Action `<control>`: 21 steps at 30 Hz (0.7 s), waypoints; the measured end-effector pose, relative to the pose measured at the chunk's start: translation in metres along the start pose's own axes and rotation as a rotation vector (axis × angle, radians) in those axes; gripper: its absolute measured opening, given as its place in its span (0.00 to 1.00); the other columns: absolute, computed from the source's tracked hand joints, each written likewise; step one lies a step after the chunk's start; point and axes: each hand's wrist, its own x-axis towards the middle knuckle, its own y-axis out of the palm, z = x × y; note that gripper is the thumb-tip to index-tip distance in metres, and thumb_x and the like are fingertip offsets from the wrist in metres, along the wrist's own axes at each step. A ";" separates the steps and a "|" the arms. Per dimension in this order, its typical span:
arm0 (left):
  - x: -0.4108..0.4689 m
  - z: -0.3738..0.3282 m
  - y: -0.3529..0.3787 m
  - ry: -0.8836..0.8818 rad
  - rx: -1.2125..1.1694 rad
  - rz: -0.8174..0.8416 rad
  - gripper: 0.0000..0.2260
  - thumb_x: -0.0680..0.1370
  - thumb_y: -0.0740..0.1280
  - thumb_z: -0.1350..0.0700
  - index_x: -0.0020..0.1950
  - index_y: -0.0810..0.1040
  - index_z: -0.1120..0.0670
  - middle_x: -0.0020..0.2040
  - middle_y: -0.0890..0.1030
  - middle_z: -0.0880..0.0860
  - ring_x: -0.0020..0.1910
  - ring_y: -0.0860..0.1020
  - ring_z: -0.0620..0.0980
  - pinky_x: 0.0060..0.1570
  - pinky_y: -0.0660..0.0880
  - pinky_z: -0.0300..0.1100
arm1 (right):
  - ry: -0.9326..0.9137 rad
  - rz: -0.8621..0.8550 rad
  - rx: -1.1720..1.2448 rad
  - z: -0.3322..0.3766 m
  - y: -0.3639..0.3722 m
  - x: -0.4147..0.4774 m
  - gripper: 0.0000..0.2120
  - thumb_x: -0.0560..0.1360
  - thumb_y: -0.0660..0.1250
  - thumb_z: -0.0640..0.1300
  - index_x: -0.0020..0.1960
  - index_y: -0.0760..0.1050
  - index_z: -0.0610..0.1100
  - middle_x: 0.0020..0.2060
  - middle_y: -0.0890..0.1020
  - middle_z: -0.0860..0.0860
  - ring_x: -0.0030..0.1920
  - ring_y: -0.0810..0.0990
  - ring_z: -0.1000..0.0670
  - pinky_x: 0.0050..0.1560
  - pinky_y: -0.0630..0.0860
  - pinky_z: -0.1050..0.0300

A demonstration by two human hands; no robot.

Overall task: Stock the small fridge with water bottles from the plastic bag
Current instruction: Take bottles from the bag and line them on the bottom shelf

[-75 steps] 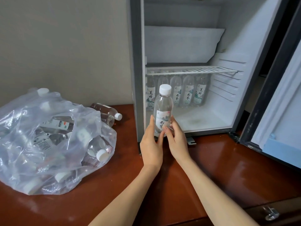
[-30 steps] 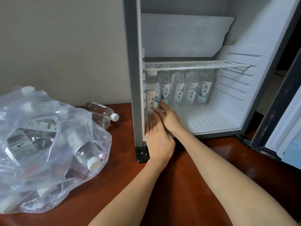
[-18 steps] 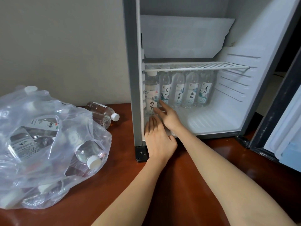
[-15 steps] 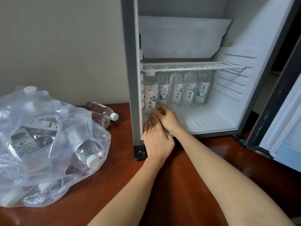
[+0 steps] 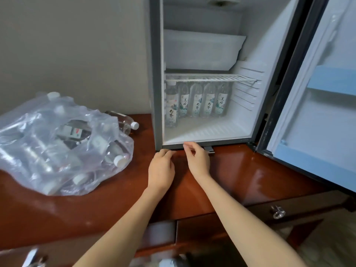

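small fridge point(image 5: 155, 74), door open, on worktop point(image 5: 240, 170). inside, under wire shelf point(image 5: 212, 78): row of four water bottles point(image 5: 202, 105) upright at the back; fifth bottle point(image 5: 171, 108) upright in front, far left. plastic bag point(image 5: 48, 132) of bottles on worktop left of fridge; loose bottle point(image 5: 125, 122) lying behind it. hands: left hand point(image 5: 161, 166) and right hand point(image 5: 198, 160) empty, fingers loosely curled, just before the fridge's lower edge.

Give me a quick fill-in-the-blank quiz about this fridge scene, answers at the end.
The fridge door stands ___.
The bottles in the fridge stand under the wire ___.
The plastic bag lies to the fridge's ___ in the picture.
The left hand and right hand hold ___.
Missing words: open, shelf, left, nothing.
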 end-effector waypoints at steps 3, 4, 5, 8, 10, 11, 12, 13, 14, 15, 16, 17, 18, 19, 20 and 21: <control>-0.028 0.014 -0.029 0.006 0.052 -0.029 0.16 0.76 0.62 0.66 0.61 0.79 0.55 0.56 0.78 0.51 0.53 0.75 0.53 0.50 0.72 0.43 | -0.075 0.083 -0.041 0.014 0.000 -0.026 0.09 0.78 0.65 0.46 0.56 0.81 0.47 0.50 0.84 0.54 0.52 0.81 0.54 0.53 0.77 0.57; -0.036 0.019 -0.039 -0.001 0.060 -0.057 0.16 0.75 0.62 0.66 0.60 0.80 0.55 0.54 0.78 0.52 0.52 0.75 0.53 0.48 0.72 0.43 | -0.083 0.102 -0.031 0.019 0.002 -0.033 0.09 0.78 0.65 0.46 0.56 0.80 0.48 0.49 0.84 0.54 0.51 0.81 0.55 0.53 0.77 0.58; -0.044 0.025 -0.050 -0.016 0.067 -0.087 0.16 0.75 0.63 0.67 0.58 0.80 0.55 0.53 0.79 0.52 0.52 0.75 0.54 0.47 0.71 0.44 | -0.084 0.121 -0.006 0.025 0.006 -0.041 0.09 0.77 0.66 0.46 0.56 0.80 0.48 0.48 0.84 0.54 0.50 0.81 0.56 0.53 0.77 0.58; -0.064 0.045 -0.084 -0.072 0.100 -0.187 0.15 0.72 0.64 0.69 0.56 0.81 0.57 0.51 0.79 0.54 0.50 0.76 0.57 0.46 0.72 0.48 | -0.097 0.165 0.131 0.049 0.029 -0.065 0.10 0.75 0.68 0.43 0.56 0.81 0.47 0.47 0.85 0.55 0.49 0.82 0.58 0.50 0.77 0.64; -0.075 0.060 -0.104 -0.080 0.159 -0.225 0.16 0.71 0.65 0.70 0.56 0.81 0.58 0.51 0.80 0.55 0.48 0.77 0.59 0.48 0.71 0.49 | -0.148 0.201 0.187 0.068 0.050 -0.081 0.10 0.75 0.69 0.43 0.56 0.80 0.46 0.48 0.85 0.54 0.48 0.82 0.59 0.48 0.76 0.68; -0.080 0.067 -0.112 -0.077 0.192 -0.227 0.16 0.71 0.65 0.70 0.57 0.80 0.58 0.51 0.80 0.55 0.49 0.77 0.59 0.50 0.71 0.49 | -0.192 0.221 0.189 0.078 0.060 -0.088 0.10 0.75 0.70 0.43 0.56 0.80 0.46 0.49 0.84 0.54 0.49 0.82 0.58 0.47 0.76 0.69; -0.084 0.072 -0.119 -0.078 0.216 -0.225 0.17 0.72 0.65 0.69 0.58 0.79 0.58 0.53 0.80 0.55 0.50 0.77 0.59 0.52 0.70 0.49 | -0.240 0.237 0.185 0.087 0.070 -0.094 0.11 0.75 0.70 0.43 0.57 0.80 0.45 0.50 0.84 0.53 0.49 0.82 0.57 0.47 0.76 0.69; -0.087 0.077 -0.124 -0.087 0.230 -0.226 0.17 0.72 0.65 0.69 0.60 0.79 0.58 0.55 0.80 0.56 0.53 0.77 0.59 0.54 0.70 0.49 | -0.281 0.249 0.175 0.095 0.079 -0.099 0.11 0.75 0.69 0.43 0.58 0.79 0.45 0.52 0.83 0.52 0.50 0.82 0.55 0.47 0.78 0.66; -0.089 0.082 -0.128 -0.107 0.238 -0.228 0.18 0.73 0.65 0.69 0.62 0.78 0.59 0.57 0.80 0.56 0.56 0.77 0.59 0.57 0.69 0.49 | -0.310 0.257 0.161 0.102 0.087 -0.103 0.12 0.76 0.68 0.43 0.59 0.79 0.45 0.54 0.82 0.52 0.51 0.81 0.53 0.49 0.79 0.62; -0.090 0.085 -0.131 -0.138 0.243 -0.223 0.19 0.73 0.64 0.68 0.64 0.76 0.59 0.59 0.79 0.56 0.59 0.76 0.58 0.60 0.68 0.49 | -0.335 0.260 0.132 0.108 0.095 -0.106 0.13 0.77 0.67 0.44 0.60 0.78 0.45 0.56 0.81 0.52 0.52 0.81 0.51 0.51 0.78 0.59; -0.090 0.088 -0.132 -0.173 0.243 -0.214 0.20 0.74 0.64 0.68 0.66 0.75 0.59 0.61 0.78 0.56 0.61 0.75 0.58 0.62 0.68 0.48 | -0.363 0.258 0.092 0.112 0.101 -0.107 0.13 0.77 0.66 0.44 0.61 0.77 0.45 0.57 0.80 0.52 0.55 0.79 0.50 0.54 0.76 0.58; -0.089 0.091 -0.133 -0.201 0.236 -0.205 0.21 0.74 0.63 0.68 0.67 0.73 0.59 0.62 0.77 0.56 0.62 0.74 0.57 0.61 0.68 0.47 | -0.390 0.254 0.046 0.115 0.107 -0.107 0.13 0.78 0.64 0.43 0.62 0.76 0.45 0.59 0.79 0.52 0.57 0.78 0.49 0.57 0.74 0.58; -0.087 0.094 -0.134 -0.220 0.227 -0.196 0.22 0.74 0.62 0.68 0.68 0.72 0.59 0.63 0.76 0.56 0.62 0.73 0.57 0.59 0.69 0.47 | -0.407 0.250 0.006 0.117 0.112 -0.105 0.13 0.79 0.63 0.41 0.63 0.76 0.45 0.60 0.79 0.52 0.60 0.76 0.49 0.59 0.72 0.58; -0.085 0.096 -0.133 -0.233 0.219 -0.184 0.23 0.74 0.62 0.68 0.69 0.71 0.58 0.64 0.75 0.55 0.63 0.72 0.56 0.57 0.70 0.47 | -0.409 0.243 -0.029 0.118 0.116 -0.102 0.14 0.79 0.61 0.40 0.64 0.76 0.45 0.61 0.78 0.52 0.61 0.74 0.50 0.60 0.71 0.59; -0.082 0.099 -0.132 -0.241 0.215 -0.171 0.24 0.74 0.61 0.67 0.70 0.70 0.58 0.64 0.75 0.55 0.63 0.71 0.56 0.55 0.71 0.47 | -0.400 0.235 -0.061 0.118 0.120 -0.099 0.15 0.80 0.60 0.38 0.64 0.76 0.45 0.62 0.77 0.53 0.62 0.73 0.50 0.61 0.71 0.58; -0.080 0.101 -0.131 -0.247 0.212 -0.163 0.24 0.74 0.61 0.67 0.71 0.70 0.57 0.64 0.74 0.55 0.64 0.70 0.55 0.53 0.72 0.47 | -0.387 0.228 -0.091 0.118 0.123 -0.096 0.16 0.80 0.59 0.38 0.65 0.76 0.45 0.63 0.76 0.53 0.63 0.73 0.49 0.62 0.71 0.58</control>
